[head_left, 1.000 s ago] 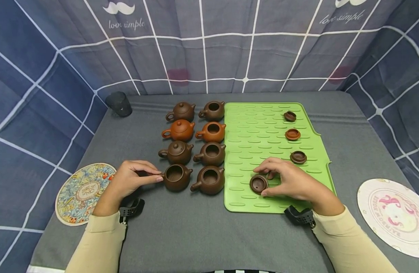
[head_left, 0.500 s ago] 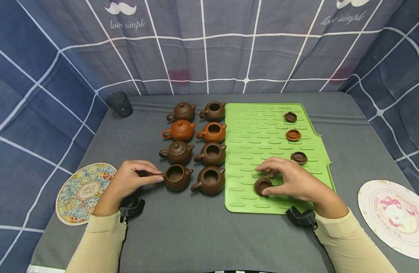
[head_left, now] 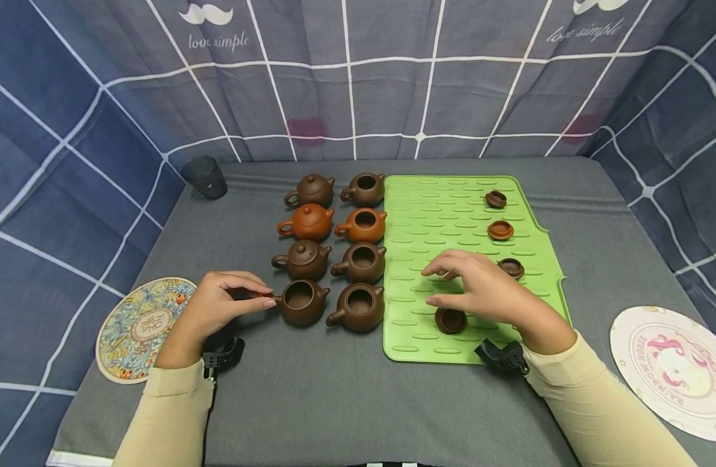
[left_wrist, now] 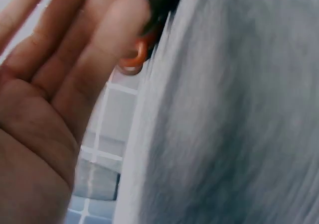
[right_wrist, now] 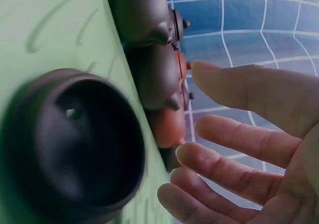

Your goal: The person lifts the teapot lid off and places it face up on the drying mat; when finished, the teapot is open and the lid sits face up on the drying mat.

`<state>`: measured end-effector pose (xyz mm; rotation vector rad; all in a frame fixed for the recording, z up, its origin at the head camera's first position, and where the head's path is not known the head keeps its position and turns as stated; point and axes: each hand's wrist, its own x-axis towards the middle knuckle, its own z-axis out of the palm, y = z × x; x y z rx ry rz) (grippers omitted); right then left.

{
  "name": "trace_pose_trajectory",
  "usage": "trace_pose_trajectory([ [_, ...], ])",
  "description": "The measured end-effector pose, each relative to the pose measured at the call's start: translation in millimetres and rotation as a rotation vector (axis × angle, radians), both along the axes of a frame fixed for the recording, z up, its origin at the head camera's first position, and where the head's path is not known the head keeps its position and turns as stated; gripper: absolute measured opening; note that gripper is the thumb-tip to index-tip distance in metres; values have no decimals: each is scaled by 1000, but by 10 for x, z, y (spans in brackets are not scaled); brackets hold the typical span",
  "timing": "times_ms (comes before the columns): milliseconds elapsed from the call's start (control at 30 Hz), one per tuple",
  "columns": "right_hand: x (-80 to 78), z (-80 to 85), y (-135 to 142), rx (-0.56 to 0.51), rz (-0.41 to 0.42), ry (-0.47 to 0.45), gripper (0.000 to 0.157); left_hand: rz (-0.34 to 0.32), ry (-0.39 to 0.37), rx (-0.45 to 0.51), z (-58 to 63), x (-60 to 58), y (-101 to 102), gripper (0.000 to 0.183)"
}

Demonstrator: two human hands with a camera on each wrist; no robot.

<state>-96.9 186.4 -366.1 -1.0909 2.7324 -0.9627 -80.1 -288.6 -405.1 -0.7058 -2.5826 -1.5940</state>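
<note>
At the front of the left column, a brown lidless teapot (head_left: pixel 302 303) has its handle pinched between the thumb and fingers of my left hand (head_left: pixel 226 299). My right hand (head_left: pixel 480 285) hovers over the green mat (head_left: pixel 416 259), fingers apart and holding nothing. Below its thumb, an upturned brown teapot lid (head_left: pixel 451 320) lies on the mat; the right wrist view shows this lid (right_wrist: pixel 89 149) large, with a small hole in it. A second lidless brown teapot (head_left: pixel 359 308) stands to the right of the gripped one, spout toward the mat.
Behind stand lidded teapots (head_left: pixel 302 261) and a column of lidless ones (head_left: pixel 362 226). Three more upturned lids, one of them orange (head_left: pixel 501 230), line the mat's right side. A dark cup (head_left: pixel 204 178) and round coasters, one patterned (head_left: pixel 144 329) and one pink-white (head_left: pixel 676 373), lie farther out.
My right hand has let go of the brown lid, leaving it on the mat, and has moved up and slightly left. My left hand stays at the teapot's handle.
</note>
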Motion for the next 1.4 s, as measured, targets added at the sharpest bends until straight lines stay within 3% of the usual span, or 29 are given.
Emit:
trace_pose_trajectory([
  [100, -70, 68, -116, 23, 21, 21, 37, 36, 5, 12, 71, 16, -1, 19],
  [300, -193, 201, -431, 23, 59, 37, 37, 186, 115, -60, 290, -56, 118, 17],
  [400, -237, 273, -642, -2, 90, 50, 35, 172, 130, -72, 417, -152, 190, 19],
  [533, -266, 358, -974, -27, 131, 66, 34, 133, 96, -81, 484, -327, 187, 26],
  [700, -321, 365, -1381, -45, 113, 50, 41, 115, -15, -97, 399, -484, 98, 32],
  [900, -420, 217, -1723, -1, 54, 15, 50, 73, -136, -198, 246, -550, 68, 43],
  [1167, -459, 138, -1982, 15, 57, -43, 46, 138, -85, -210, 106, -581, 93, 33],
  [1400, -436, 82, -2046, 33, 46, -59, 50, 143, -63, -198, 65, -561, 89, 22],
])
